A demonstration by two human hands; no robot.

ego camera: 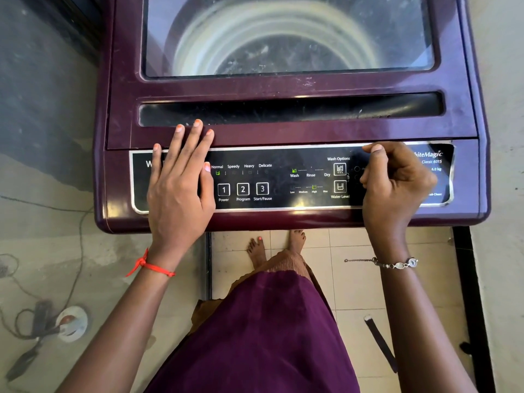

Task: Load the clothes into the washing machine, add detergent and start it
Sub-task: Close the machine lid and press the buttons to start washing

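A maroon top-loading washing machine [283, 134] fills the upper view, its glass lid [289, 32] closed; the drum behind the glass looks blurred, as if turning. The black control panel [278, 180] shows green lights at Normal, Wash and High, with buttons marked Power, Program and Start/Pause [262, 189]. My left hand [178, 182] lies flat on the panel's left end, fingers spread over the lid's front edge. My right hand [394, 180] rests on the panel's right end with fingers loosely curled, holding nothing. No clothes or detergent are visible.
Bare feet [272, 245] stand on cream floor tiles just below the machine's front. A white plug socket [72, 321] with cables lies on the concrete floor at lower left. A dark strap [380, 341] lies on the tiles at right.
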